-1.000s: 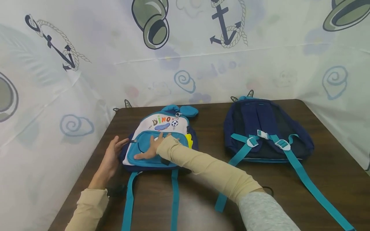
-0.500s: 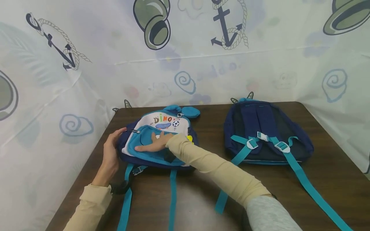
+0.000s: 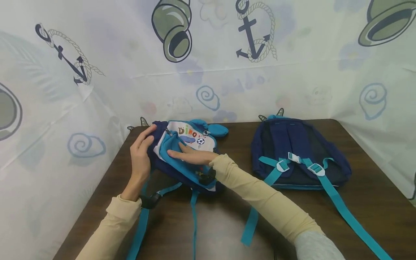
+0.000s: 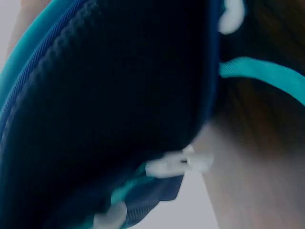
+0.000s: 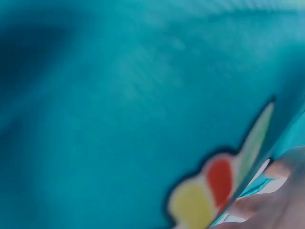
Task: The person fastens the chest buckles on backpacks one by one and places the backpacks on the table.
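Observation:
A small dinosaur-print backpack (image 3: 186, 159) with a white top and blue front pocket leans on the table, its left side raised. My left hand (image 3: 140, 155) holds that navy side, fingers along the upper edge. My right hand (image 3: 191, 154) presses on the front pocket with its fingers extended. The left wrist view shows the dark back panel (image 4: 119, 86) and a white buckle (image 4: 174, 164). In the right wrist view, the blue pocket cloth (image 5: 119, 119) carries a yellow and red print, and fingers (image 5: 281, 195) rest at its edge.
A second navy backpack (image 3: 297, 144) lies back-side up to the right, with teal straps (image 3: 351, 216) running toward the front edge. Teal straps (image 3: 194, 216) of the first bag trail over the brown table (image 3: 234, 231). A printed white cloth (image 3: 227, 86) hangs behind.
The left side of the dinosaur-print backpack has risen and the bag has turned and tilted. My left hand has moved up and right with it; my right hand has shifted right and up slightly.

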`<move>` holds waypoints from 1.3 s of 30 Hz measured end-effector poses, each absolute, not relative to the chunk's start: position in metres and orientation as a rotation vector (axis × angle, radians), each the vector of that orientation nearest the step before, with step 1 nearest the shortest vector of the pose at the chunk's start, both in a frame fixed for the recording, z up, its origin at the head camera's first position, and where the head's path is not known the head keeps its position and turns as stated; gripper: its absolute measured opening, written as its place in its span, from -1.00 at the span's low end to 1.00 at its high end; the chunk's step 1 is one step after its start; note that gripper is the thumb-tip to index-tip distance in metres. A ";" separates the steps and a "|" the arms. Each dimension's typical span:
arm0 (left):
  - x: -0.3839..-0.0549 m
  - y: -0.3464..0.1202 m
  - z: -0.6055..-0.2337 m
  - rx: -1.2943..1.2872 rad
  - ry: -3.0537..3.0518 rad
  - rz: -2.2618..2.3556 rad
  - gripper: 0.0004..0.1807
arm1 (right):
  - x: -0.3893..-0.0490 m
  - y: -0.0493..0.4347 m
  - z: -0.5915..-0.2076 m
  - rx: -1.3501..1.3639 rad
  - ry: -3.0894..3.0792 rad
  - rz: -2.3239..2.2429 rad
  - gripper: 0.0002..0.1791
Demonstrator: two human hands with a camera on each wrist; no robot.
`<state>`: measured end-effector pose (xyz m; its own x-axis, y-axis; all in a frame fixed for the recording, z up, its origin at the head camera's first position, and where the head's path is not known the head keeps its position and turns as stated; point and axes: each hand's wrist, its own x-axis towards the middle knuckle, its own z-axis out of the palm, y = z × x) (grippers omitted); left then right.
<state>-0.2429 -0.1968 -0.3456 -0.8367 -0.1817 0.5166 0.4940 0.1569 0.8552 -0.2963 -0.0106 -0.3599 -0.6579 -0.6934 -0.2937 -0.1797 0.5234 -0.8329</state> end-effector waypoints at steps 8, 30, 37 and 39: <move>-0.250 -0.161 -0.319 -0.411 -1.964 -1.575 -0.65 | -0.291 0.007 -0.363 -0.771 2.172 -1.294 0.09; -0.254 -0.081 -0.274 -0.599 -2.178 -1.234 -0.45 | -0.291 0.093 -0.350 -0.854 2.095 -1.506 0.33; -0.251 -0.088 -0.276 -0.525 -2.218 -1.402 -0.19 | -0.298 0.139 -0.271 -0.820 2.449 -0.983 -0.13; -0.251 -0.089 -0.276 -0.530 -2.217 -1.430 -0.16 | -0.297 0.139 -0.243 -0.846 2.493 -0.866 -0.18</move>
